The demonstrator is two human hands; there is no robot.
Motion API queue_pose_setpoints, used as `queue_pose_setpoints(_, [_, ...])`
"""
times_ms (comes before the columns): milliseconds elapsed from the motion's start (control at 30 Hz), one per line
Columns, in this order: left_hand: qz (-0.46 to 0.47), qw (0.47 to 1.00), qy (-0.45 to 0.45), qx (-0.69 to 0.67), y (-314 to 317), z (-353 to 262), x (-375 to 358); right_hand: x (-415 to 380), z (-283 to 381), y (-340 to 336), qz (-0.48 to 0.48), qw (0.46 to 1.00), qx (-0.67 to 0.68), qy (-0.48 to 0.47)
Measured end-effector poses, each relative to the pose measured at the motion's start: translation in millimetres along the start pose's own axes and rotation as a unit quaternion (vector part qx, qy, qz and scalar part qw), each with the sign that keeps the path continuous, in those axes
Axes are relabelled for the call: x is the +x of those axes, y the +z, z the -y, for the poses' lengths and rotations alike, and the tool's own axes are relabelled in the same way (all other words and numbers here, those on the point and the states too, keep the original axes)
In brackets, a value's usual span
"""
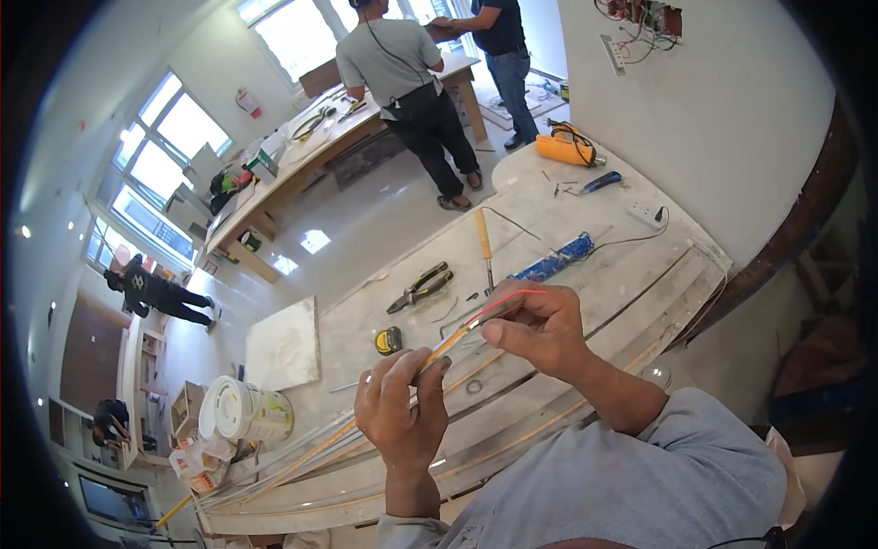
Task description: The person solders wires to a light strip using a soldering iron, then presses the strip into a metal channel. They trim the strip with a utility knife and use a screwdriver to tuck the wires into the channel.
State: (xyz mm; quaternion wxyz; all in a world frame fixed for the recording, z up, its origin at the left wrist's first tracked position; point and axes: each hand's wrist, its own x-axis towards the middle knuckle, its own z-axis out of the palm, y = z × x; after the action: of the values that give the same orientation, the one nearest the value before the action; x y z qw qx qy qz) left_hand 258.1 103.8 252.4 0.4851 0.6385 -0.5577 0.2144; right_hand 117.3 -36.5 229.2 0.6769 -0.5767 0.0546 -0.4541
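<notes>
My left hand (pixel 402 407) is closed, thumb against fingers, around a thin yellow strip (pixel 445 345), apparently an LED strip, that runs down to the left. At the strip's upper end my right hand (pixel 544 334) pinches a red wire (pixel 505 298), its thumb and forefinger together. The exact joint between wire and strip is partly covered by fingers. Beyond my hands lie black-and-yellow pliers (pixel 421 287), a tape measure (pixel 388 341) and a wooden-handled tool (pixel 484 238) with a thin metal shaft. A blue wrapped object (pixel 555 260) rests above my right hand.
An orange heat gun (pixel 567 148), a blue utility knife (pixel 602 183) and a power strip (pixel 646 216) sit at the table's far right. A white bucket (pixel 245 409) stands left, near long thin strips (pixel 302 455). Several people work beyond, two by another table (pixel 357 123).
</notes>
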Motion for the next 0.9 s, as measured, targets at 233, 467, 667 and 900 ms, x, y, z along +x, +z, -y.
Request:
queue_pose_setpoints(233, [0.002,1.0,-0.01,-0.003,1,0,0,-1,-4,-3,-0.01,1.0,-0.015,-0.003])
queue_pose_setpoints(467, [0.003,1.0,-0.009,-0.006,1,1,0,0,-6,-1,-0.015,1.0,0.01,-0.006])
queue_pose_setpoints(667, [0.011,1.0,0.003,0.013,-3,-1,4,3,-3,0,0.025,0.999,0.031,-0.013])
queue_pose_setpoints(900, [0.041,0.999,-0.016,-0.004,-3,0,3,1,-2,9,0.01,0.999,0.027,0.044])
